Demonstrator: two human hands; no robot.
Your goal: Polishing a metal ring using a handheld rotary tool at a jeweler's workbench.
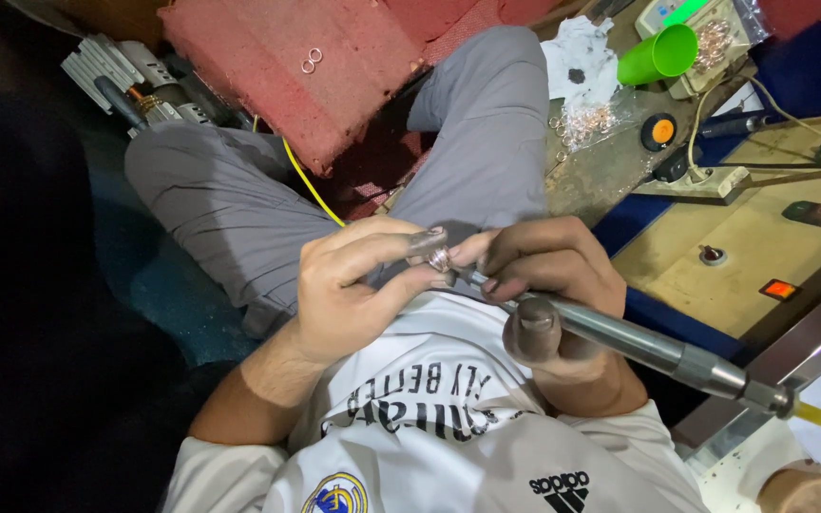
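Note:
My left hand (353,285) pinches a small silvery ring (439,257) between thumb and forefinger, just above my lap. My right hand (548,280) grips a long metal rotary handpiece (639,344) like a pen, with its tip touching the ring. The handpiece's shaft runs down to the right, past my thumb, to a thicker collar (724,378). Both hands are close together over my white shirt and grey trousers.
A red block (287,66) with two small rings (312,60) on it stands ahead of my knees. To the right are a work bench with a green cup (659,54), a pile of small rings (589,122), a power strip (705,179) and a wooden panel with switches (779,289).

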